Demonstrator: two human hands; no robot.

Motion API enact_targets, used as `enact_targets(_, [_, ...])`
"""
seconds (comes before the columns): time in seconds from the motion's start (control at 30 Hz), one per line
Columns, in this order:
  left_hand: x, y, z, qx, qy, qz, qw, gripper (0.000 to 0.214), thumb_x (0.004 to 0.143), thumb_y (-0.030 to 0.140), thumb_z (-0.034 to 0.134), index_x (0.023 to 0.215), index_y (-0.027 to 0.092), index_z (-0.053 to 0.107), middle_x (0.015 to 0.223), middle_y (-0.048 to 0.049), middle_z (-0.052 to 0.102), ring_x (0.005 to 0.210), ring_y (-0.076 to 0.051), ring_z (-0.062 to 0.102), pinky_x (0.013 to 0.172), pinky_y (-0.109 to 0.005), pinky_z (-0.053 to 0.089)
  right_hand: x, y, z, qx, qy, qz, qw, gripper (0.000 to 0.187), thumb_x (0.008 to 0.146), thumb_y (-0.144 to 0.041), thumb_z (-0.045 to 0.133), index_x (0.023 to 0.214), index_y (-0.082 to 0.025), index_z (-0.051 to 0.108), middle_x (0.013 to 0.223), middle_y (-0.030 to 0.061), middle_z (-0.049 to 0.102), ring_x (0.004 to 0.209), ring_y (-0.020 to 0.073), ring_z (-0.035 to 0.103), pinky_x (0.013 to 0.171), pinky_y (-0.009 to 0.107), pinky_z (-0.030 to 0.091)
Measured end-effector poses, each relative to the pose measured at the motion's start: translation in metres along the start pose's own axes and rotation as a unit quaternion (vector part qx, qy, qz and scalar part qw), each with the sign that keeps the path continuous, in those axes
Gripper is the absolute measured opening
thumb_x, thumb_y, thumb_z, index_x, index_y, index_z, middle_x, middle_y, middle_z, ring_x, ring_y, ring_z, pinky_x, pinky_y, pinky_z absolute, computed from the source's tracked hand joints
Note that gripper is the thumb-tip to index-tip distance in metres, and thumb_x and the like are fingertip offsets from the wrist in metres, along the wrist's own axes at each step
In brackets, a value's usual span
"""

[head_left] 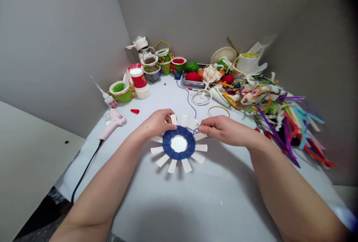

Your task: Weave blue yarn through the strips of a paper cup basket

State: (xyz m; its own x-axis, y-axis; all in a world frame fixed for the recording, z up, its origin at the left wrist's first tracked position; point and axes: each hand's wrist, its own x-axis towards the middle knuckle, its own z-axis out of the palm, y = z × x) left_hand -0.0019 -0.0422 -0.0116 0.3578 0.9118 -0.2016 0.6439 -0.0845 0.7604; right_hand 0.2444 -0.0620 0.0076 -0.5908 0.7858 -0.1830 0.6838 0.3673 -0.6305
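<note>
A white paper cup cut into flat, splayed strips [172,166] is held above the table. Blue yarn [167,148] is woven in a ring round its white centre. My left hand [162,121] grips the cup's far left side, thumb on the woven ring. At the right edge, my right hand [214,128] is closed, with its fingertips pinching the blue yarn beside the strips. A loose blue strand [188,94] runs from there back to a small blue yarn ball [178,76] at the rear.
A pink glue gun [113,124] with a black cord lies left, near a glue bottle [109,100]. Small woven baskets [151,65] stand behind. A metal tray [192,83] holds yarn balls. Rings [201,97] and a heap of colourful ribbons [279,111] lie right.
</note>
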Motion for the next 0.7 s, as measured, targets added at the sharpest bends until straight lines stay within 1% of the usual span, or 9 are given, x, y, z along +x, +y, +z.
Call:
enact_targets(0.13, [0.002,-0.001,0.000,-0.025,0.031,-0.014,0.999,0.030,0.065,0.026,0.066,0.092,0.016,0.058,0.072,0.0014,0.062,0.062,-0.012,0.057,0.058,-0.023,0.045,0.007,0.007,0.005,0.019,-0.017,0.009,1.000,0.051,0.085,-0.061,0.038,0.069,-0.017,0.056,0.061,-0.0013,0.047,0.057,0.0115,0.039,0.054,0.024,0.031])
enact_targets(0.27, [0.004,-0.005,0.003,-0.023,0.040,-0.011,0.999,0.030,0.065,0.026,0.066,0.093,0.017,0.058,0.072,0.0017,0.062,0.063,-0.012,0.058,0.058,-0.023,0.044,0.013,0.010,0.012,0.031,-0.012,0.019,0.999,0.045,0.082,-0.057,0.046,0.069,-0.016,0.060,0.059,-0.0019,0.047,0.057,0.0111,0.039,0.052,0.023,0.030])
enact_targets(0.33, [0.004,-0.007,0.002,-0.028,0.021,-0.015,0.999,0.030,0.066,0.027,0.065,0.093,0.017,0.058,0.072,0.0014,0.061,0.062,-0.012,0.058,0.056,-0.023,0.044,0.015,0.012,0.015,0.045,-0.004,0.024,0.999,0.041,0.082,-0.053,0.048,0.069,-0.016,0.061,0.060,-0.0020,0.048,0.057,0.0110,0.040,0.052,0.023,0.031])
enact_targets(0.4, [0.003,-0.007,0.000,-0.023,-0.018,-0.018,0.999,0.032,0.066,0.028,0.066,0.095,0.018,0.058,0.071,0.0017,0.061,0.061,-0.012,0.057,0.055,-0.022,0.043,0.016,0.013,0.016,0.057,-0.012,0.022,0.998,0.037,0.081,-0.049,0.049,0.069,-0.016,0.061,0.060,-0.0022,0.048,0.057,0.0108,0.041,0.053,0.023,0.032])
enact_targets(0.47, [-0.001,-0.004,-0.004,-0.014,-0.076,-0.006,0.997,0.040,0.064,0.029,0.069,0.101,0.019,0.058,0.074,0.0015,0.063,0.065,-0.013,0.058,0.058,-0.023,0.044,0.016,0.013,0.016,0.062,-0.040,0.015,0.997,0.035,0.081,-0.047,0.049,0.070,-0.016,0.062,0.059,-0.0025,0.047,0.056,0.0106,0.041,0.053,0.023,0.031])
enact_targets(0.53, [-0.006,0.001,-0.007,-0.018,-0.124,0.016,0.992,0.049,0.062,0.028,0.071,0.108,0.020,0.056,0.083,-0.0002,0.066,0.072,-0.014,0.060,0.064,-0.023,0.046,0.014,0.011,0.015,0.062,-0.070,0.007,0.996,0.033,0.081,-0.045,0.049,0.070,-0.016,0.062,0.057,-0.0031,0.045,0.054,0.0099,0.038,0.051,0.022,0.029])
enact_targets(0.63, [-0.011,0.012,-0.003,-0.026,-0.133,0.053,0.989,0.049,0.064,0.026,0.070,0.110,0.021,0.054,0.091,-0.0021,0.067,0.075,-0.014,0.060,0.066,-0.024,0.046,0.012,0.005,0.015,0.057,-0.093,-0.003,0.994,0.032,0.081,-0.044,0.049,0.067,-0.017,0.059,0.055,-0.0041,0.042,0.051,0.0089,0.034,0.048,0.022,0.025])
enact_targets(0.7, [-0.013,0.019,0.005,-0.003,-0.122,0.078,0.989,0.045,0.065,0.026,0.069,0.109,0.022,0.056,0.089,-0.0007,0.067,0.074,-0.014,0.059,0.064,-0.024,0.045,0.012,0.002,0.017,0.052,-0.099,-0.009,0.994,0.032,0.082,-0.044,0.048,0.066,-0.017,0.057,0.055,-0.0046,0.041,0.051,0.0086,0.034,0.048,0.022,0.024])
